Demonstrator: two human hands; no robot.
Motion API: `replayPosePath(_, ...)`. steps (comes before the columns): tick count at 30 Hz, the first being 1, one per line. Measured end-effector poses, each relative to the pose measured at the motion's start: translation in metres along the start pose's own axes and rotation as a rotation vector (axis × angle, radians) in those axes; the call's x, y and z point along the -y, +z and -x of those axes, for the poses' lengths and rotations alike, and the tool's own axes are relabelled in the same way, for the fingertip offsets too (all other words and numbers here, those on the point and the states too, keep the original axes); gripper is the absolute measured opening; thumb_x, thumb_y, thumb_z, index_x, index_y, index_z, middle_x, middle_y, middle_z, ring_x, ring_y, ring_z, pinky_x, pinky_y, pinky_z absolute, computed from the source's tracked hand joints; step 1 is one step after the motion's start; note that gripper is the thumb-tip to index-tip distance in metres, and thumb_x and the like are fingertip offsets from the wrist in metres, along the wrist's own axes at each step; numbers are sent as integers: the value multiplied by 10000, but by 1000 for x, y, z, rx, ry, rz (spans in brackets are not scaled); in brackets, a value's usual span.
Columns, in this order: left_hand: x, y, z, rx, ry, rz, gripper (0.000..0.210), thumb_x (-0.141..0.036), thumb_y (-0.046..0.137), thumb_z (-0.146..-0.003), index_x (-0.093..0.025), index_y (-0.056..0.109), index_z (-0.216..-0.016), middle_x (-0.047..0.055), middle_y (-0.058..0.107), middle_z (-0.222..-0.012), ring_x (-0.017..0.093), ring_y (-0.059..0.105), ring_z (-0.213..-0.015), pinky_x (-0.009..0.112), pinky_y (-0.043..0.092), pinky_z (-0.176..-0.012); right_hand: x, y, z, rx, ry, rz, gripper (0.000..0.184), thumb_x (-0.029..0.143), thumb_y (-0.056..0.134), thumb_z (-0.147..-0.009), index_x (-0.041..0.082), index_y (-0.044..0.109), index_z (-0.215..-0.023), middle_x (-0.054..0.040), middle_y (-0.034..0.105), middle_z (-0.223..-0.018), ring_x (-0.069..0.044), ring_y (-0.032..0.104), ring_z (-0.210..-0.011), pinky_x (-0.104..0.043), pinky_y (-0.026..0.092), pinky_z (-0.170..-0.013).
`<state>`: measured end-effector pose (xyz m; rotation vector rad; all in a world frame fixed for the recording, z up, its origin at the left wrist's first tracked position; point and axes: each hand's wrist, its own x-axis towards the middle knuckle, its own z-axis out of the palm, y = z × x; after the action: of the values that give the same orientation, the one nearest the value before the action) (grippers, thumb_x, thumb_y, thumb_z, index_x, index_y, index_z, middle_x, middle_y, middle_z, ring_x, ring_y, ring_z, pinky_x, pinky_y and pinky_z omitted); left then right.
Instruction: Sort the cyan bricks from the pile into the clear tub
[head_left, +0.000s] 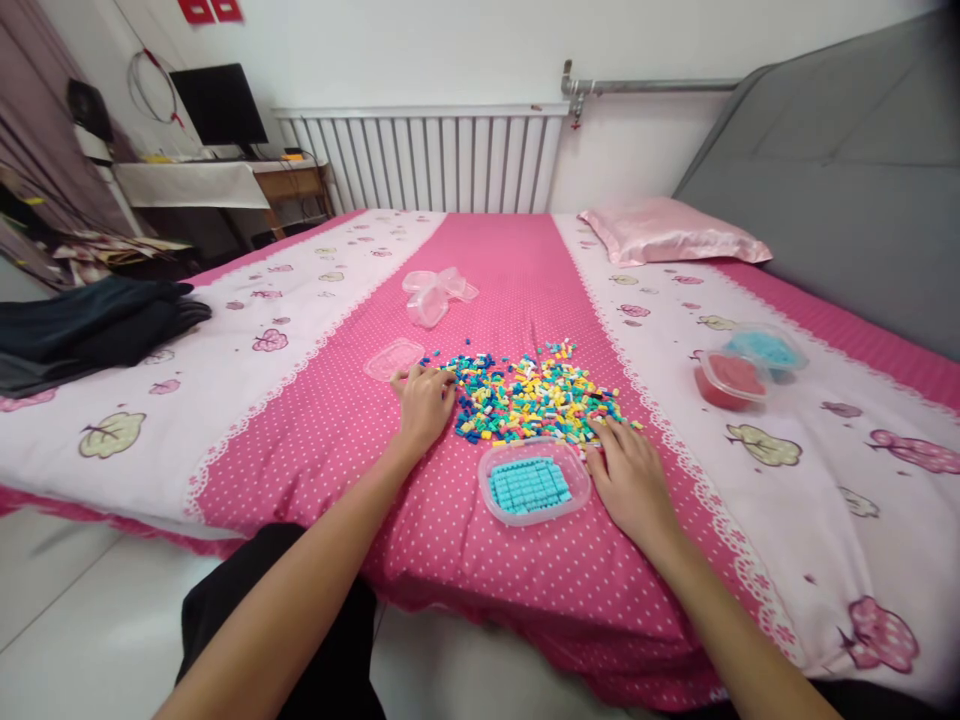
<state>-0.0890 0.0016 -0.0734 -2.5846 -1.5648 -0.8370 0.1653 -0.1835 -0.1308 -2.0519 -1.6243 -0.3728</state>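
A spread of small plastic building bricks in blue, yellow, green, white and pink lies on the pink dotted bedcover. At its left edge rests my left hand, fingers bent downward and somewhat apart, with nothing visible in them. My right hand lies at the lower right edge of the bricks, its fingers reaching out over them and the thumb apart. Between my hands, nearer me, stands a clear plastic box. Inside it, turquoise bricks sit in neat rows. A clear lid lies just beyond my left hand.
Clear plastic containers or lids lie farther back. To the right stand a tub of red pieces and a tub of blue pieces. A pink pillow, dark folded clothes and a grey headboard border the bed's surface.
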Motion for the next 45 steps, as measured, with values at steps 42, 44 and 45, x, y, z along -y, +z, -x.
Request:
replayPosePath(42, -7, -6, 1, 230, 305, -70, 265, -360, 473, -1003, -243, 692, -1094, 96, 676, -1243, 287, 547, -1228, 536, 282, -1105, 5, -2, -3, -26, 11, 34, 352, 318, 555, -1004, 186, 582, -1329, -106, 608, -1362, -263, 567, -1265, -518, 463, -1064)
replayPosePath(44, -1, -10, -1, 183, 238, -108, 266, -323, 462, -996, -228, 690, -1094, 126, 656, -1254, 312, 530, -1229, 570, 276, -1100, 4, -2, -2, -25, 10, 29, 349, 311, 529, -1013, 179, 583, -1331, -113, 609, -1362, -265, 559, -1270, -511, 455, -1064)
replayPosePath(45, 2, -12, -2, 160, 205, -123, 269, -304, 456, -992, -222, 691, -1093, 139, 644, -1268, 322, 522, -1233, 584, 272, -1100, 4, -1, -2, -25, 11, 27, 350, 308, 514, -1017, 175, 584, -1333, -118, 610, -1362, -268, 554, -1274, -510, 451, -1064)
